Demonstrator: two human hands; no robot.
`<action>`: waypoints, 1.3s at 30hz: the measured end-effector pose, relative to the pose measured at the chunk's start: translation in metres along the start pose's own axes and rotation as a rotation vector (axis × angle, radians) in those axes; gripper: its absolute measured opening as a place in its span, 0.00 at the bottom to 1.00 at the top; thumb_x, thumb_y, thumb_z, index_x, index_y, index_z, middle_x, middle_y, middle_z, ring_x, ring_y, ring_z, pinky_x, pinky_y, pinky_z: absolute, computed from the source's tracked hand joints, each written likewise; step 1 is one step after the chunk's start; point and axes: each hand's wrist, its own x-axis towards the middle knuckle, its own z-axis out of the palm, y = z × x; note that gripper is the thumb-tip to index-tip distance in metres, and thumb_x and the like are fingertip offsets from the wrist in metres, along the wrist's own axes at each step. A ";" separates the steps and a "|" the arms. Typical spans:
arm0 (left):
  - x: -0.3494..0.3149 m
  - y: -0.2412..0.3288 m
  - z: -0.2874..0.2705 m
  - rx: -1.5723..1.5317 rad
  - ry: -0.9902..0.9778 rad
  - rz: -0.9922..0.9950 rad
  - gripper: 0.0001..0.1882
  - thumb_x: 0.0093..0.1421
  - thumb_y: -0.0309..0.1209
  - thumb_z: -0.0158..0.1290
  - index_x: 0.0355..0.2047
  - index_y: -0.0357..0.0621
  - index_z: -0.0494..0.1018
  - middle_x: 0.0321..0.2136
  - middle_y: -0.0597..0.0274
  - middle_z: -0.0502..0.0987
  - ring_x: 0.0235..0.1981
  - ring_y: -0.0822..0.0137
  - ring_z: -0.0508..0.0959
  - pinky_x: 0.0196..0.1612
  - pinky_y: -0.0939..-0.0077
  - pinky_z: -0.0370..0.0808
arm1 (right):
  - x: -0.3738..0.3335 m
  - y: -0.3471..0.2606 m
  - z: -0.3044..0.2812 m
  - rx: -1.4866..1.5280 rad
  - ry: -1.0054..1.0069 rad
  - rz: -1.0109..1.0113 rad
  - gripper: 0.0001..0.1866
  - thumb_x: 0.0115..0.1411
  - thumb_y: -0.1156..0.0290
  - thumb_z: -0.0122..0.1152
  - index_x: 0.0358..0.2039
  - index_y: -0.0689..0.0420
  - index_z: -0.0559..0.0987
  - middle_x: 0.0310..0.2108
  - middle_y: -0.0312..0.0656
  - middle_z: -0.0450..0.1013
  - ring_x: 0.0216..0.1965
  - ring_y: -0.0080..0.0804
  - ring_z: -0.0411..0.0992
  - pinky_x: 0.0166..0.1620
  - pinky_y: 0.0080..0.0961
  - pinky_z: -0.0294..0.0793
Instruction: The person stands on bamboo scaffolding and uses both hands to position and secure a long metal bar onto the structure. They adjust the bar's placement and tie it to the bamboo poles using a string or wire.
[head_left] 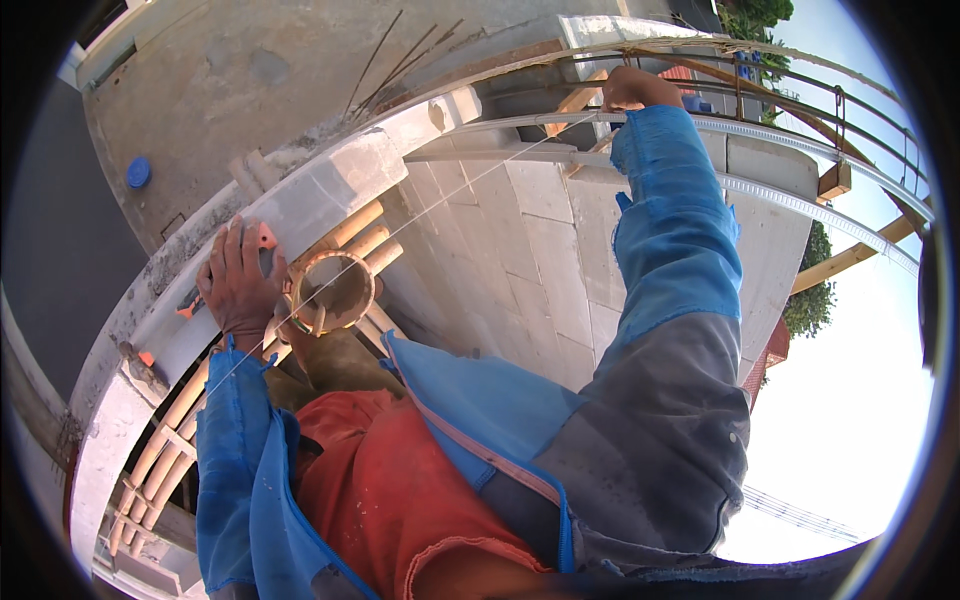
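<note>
String (467,186), thin and straight, slants over smooth rectangular blocks (541,190).

A pale block wall (545,240) rises; grey concrete floor (230,105) lies below; bright sky (840,420) glares at right.

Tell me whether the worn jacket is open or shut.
Open: the two front edges of the blue-and-grey jacket lie apart, with the red shirt showing between them.

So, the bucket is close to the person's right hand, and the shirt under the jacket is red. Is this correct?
Not quite: the head view shows the bucket close to the left hand, not the right hand. The shirt is red.
</note>
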 end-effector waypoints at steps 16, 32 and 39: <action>-0.002 -0.002 0.002 -0.047 0.041 -0.013 0.26 0.64 0.50 0.61 0.60 0.59 0.77 0.64 0.71 0.77 0.64 0.64 0.75 0.62 0.60 0.68 | -0.040 -0.045 0.003 -0.161 0.194 0.007 0.17 0.57 0.70 0.67 0.44 0.68 0.86 0.49 0.58 0.83 0.54 0.58 0.81 0.54 0.51 0.80; -0.002 0.000 -0.001 -0.018 0.044 0.008 0.27 0.64 0.50 0.61 0.61 0.59 0.76 0.64 0.71 0.77 0.65 0.65 0.75 0.61 0.61 0.67 | -0.005 -0.009 0.006 0.088 -0.144 0.307 0.23 0.61 0.65 0.59 0.54 0.56 0.86 0.58 0.53 0.80 0.61 0.55 0.78 0.61 0.51 0.76; -0.001 -0.001 -0.001 -0.021 0.019 0.010 0.28 0.64 0.51 0.60 0.62 0.59 0.75 0.64 0.71 0.77 0.65 0.64 0.75 0.61 0.60 0.67 | 0.004 -0.003 0.004 0.084 -0.298 0.192 0.26 0.57 0.63 0.61 0.56 0.55 0.84 0.59 0.54 0.79 0.61 0.55 0.78 0.62 0.50 0.75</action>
